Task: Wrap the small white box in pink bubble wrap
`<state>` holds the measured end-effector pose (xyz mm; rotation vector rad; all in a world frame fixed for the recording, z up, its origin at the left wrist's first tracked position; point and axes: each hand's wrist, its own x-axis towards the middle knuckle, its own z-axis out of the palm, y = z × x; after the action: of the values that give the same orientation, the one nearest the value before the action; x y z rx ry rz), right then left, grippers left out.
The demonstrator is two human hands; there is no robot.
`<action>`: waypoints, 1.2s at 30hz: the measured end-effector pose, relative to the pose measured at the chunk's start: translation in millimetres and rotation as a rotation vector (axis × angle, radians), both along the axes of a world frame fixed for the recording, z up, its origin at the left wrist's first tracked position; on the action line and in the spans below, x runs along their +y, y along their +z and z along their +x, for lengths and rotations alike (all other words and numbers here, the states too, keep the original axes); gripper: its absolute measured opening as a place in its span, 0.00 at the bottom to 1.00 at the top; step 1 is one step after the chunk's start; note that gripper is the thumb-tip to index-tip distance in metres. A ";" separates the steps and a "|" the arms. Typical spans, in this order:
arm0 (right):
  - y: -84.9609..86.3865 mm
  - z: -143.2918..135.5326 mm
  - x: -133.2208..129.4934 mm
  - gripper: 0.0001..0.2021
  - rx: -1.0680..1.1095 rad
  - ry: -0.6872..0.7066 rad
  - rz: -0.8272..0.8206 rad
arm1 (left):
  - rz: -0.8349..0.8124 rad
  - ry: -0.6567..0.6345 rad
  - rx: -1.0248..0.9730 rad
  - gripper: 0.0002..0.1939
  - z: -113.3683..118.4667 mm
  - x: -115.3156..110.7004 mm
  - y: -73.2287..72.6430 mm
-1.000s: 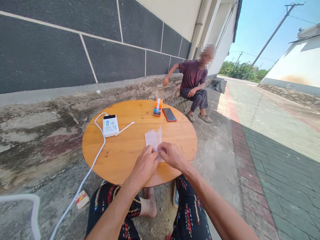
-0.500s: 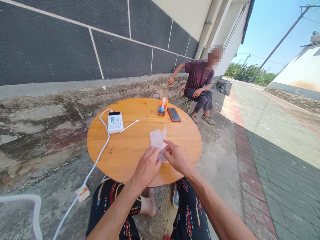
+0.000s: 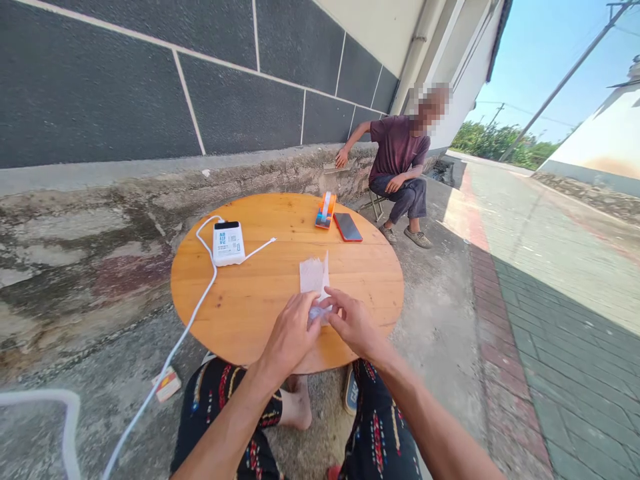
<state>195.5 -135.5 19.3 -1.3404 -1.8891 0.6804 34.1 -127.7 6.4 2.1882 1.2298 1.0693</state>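
Observation:
A thin whitish sheet (image 3: pixel 312 275), perhaps paper or film, lies on the round wooden table (image 3: pixel 240 313), with one edge standing up at its right. My left hand (image 3: pixel 294 325) rests at its lower left, fingers bent over the near part. From the right, my right hand (image 3: pixel 353 321) reaches over the same part, its fingers curled and touching the sheet. Both hands are closed on the near end, which looks crumpled and bluish. The fingers partly hide that end.
A white power bank (image 3: pixel 229 244) with cables lies at the table's left. An orange tape dispenser (image 3: pixel 325 211) and a red-edged phone (image 3: pixel 349 227) lie at the back. A person (image 3: pixel 400 153) sits beyond, beside the wall. A small box (image 3: pixel 168 385) is on the ground.
My right hand's fingers have drawn in and down over the near part of the sheet. The sheet's raised right edge now stands narrower. My left hand has shifted slightly left.

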 end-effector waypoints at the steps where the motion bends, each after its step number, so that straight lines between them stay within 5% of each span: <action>1: -0.5 -0.8 1.4 0.24 -0.035 -0.008 0.014 | -0.004 -0.003 -0.006 0.17 -0.4 -1.0 1.3; 6: 2.8 -7.5 0.8 0.27 -0.292 -0.047 0.036 | -0.069 -0.006 -0.070 0.21 -0.4 -4.2 8.2; 11: 1.6 -4.5 -2.9 0.29 -0.361 0.015 0.092 | -0.156 0.107 -0.130 0.08 7.4 -1.7 6.6; 24: -1.4 8.1 5.5 0.28 -0.118 0.119 0.110 | -0.079 0.234 -0.043 0.12 24.0 -4.4 4.5; 36: -3.3 20.4 17.6 0.23 0.278 0.131 -0.134 | -0.015 0.244 0.019 0.07 22.2 -4.6 -6.8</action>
<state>215.9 -117.9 16.0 -1.1415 -1.7408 1.0205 56.2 -132.3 -0.3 2.0796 1.5396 1.1287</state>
